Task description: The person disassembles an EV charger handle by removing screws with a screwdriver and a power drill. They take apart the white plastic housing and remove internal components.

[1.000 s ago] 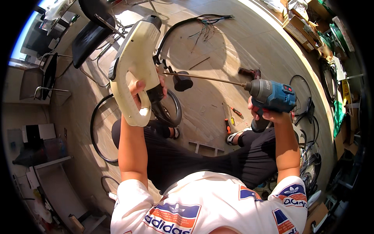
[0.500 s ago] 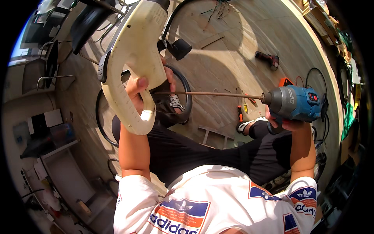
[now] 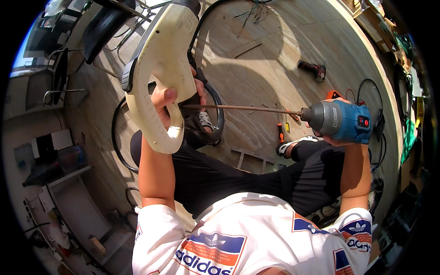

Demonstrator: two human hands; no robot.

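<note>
A cream charging gun (image 3: 172, 55) with a loop handle is tilted in front of me at the left. My left hand (image 3: 164, 101) wraps its handle, the thumb through the loop and fingertips showing on the far side. My right hand (image 3: 340, 141) grips a blue and grey cordless driver (image 3: 337, 121) at the right. From its chuck a long thin screwdriver bit (image 3: 247, 108) runs left to the gun's dark lower part beside my left fingers. I cannot tell how the hidden tip sits there.
A thick black cable (image 3: 220, 110) loops behind the gun. On the floor lie a dark red cordless drill (image 3: 312, 70), an orange-handled screwdriver (image 3: 281, 134), a metal frame piece (image 3: 250, 158) and wire scraps (image 3: 256, 11). Chairs (image 3: 57, 80) stand at the left, cluttered shelves at the right.
The driver has shifted slightly left and turned in my right hand. The charging gun has moved a little right. The black cap that hung beside the gun no longer shows.
</note>
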